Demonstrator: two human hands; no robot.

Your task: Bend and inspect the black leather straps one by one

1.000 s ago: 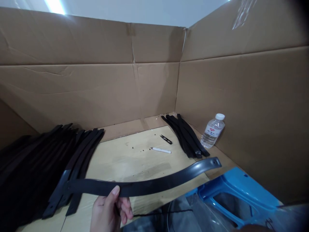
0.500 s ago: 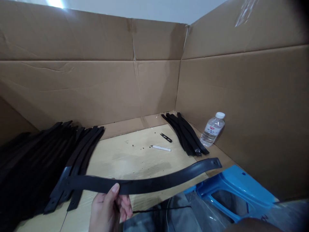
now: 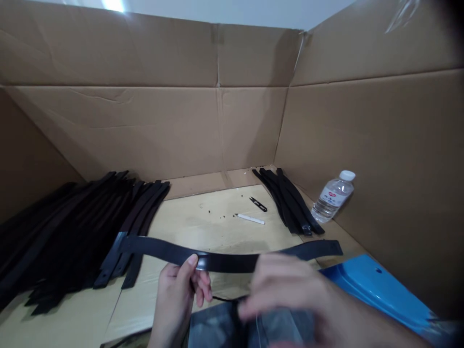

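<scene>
Over the table [image 3: 195, 222], the left hand [image 3: 181, 290] pinches a long black strip [image 3: 224, 262]. The right hand [image 3: 290, 290] is blurry in front of it; I can't tell if its fingers are together.

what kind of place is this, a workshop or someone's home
Probably a small workshop bench rather than a home, though the pictures can't settle it. The signs: a big heap of matching black strips, snips beside a white pen-like tool, and cardboard walls.
</scene>
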